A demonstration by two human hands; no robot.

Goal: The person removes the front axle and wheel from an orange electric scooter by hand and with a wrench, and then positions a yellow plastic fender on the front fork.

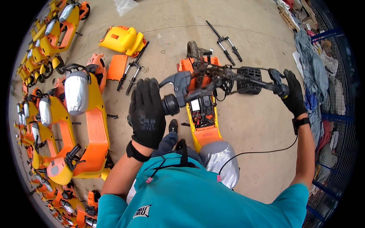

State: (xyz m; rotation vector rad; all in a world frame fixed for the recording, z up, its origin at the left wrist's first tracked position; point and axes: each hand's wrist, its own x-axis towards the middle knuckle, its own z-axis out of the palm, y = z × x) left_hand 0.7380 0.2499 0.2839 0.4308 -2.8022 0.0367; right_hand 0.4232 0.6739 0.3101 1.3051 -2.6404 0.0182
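Across the middle runs a black handlebar (213, 81) with brake levers and tangled cables, above a partly stripped orange and yellow scooter (207, 135). My left hand (146, 114), in a black glove, presses its palm side near the end of the left grip (170, 105), fingers stretched out. At the other end, my gloved right hand (293, 93) lies against the right grip (281, 90), its fingers also extended. The scooter's body stands uncovered, showing wiring and dark parts inside. Its seat (220, 157) has a silver cover and sits close to my body.
Rows of yellow and orange scooters (95, 140) line the left side. Fork assemblies (224, 41), a yellow body panel (123, 41) and an orange panel (117, 67) lie on the concrete floor. Along the right, grey sheeting (310, 57) and piled items sit by a blue mesh rack (342, 95).
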